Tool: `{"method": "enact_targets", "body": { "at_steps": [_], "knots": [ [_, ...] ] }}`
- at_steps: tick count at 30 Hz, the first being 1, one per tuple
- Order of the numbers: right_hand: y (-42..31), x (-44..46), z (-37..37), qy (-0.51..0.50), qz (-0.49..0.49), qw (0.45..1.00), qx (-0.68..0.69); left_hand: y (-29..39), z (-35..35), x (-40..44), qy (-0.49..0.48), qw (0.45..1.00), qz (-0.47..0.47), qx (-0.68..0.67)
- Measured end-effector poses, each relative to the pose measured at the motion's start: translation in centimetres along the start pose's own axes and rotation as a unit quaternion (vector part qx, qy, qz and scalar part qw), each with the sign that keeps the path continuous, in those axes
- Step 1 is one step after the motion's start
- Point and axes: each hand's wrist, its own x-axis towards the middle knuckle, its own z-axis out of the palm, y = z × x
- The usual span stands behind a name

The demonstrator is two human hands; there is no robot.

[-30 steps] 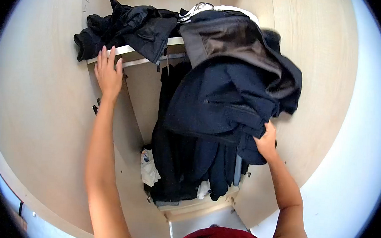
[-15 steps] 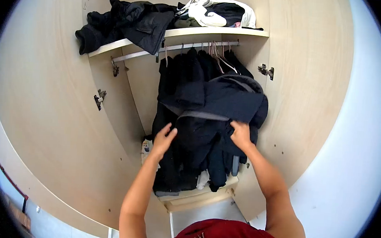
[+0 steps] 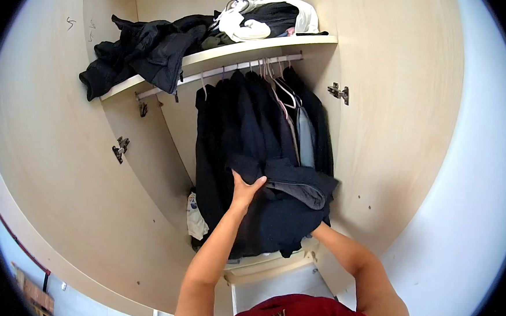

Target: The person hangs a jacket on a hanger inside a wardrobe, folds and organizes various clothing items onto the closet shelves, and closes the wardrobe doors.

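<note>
A dark jacket [image 3: 283,226] with a grey lining is held low, in front of the hanging clothes [image 3: 247,117]. My left hand [image 3: 245,189] grips its upper left edge, thumb apart from the fingers. Only the wrist of my right hand [image 3: 318,230] shows at the jacket's right side; its fingers are hidden by the fabric. Behind, dark clothes and a grey-blue garment [image 3: 305,135] hang from the rail [image 3: 215,73] on hangers.
Above the rail, a shelf [image 3: 260,47] holds a black jacket [image 3: 146,50] at the left and a white garment [image 3: 243,27] at the right. Open doors [image 3: 395,109] flank the wardrobe. White fabric [image 3: 196,215] lies at the lower left inside.
The dark jacket has come down from shelf height to low before the hanging clothes. My left hand has left the shelf edge and taken hold of the jacket. My right hand has gone behind the fabric.
</note>
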Motion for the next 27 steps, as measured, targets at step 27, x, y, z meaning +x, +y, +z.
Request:
{"method": "enact_targets", "body": {
  "at_steps": [27],
  "knots": [
    [5.1,-7.1,3.7,0.051,-0.054,0.995,0.060,7.1,-0.5,-8.6,0.032,0.868,-0.043,-0.494]
  ]
}}
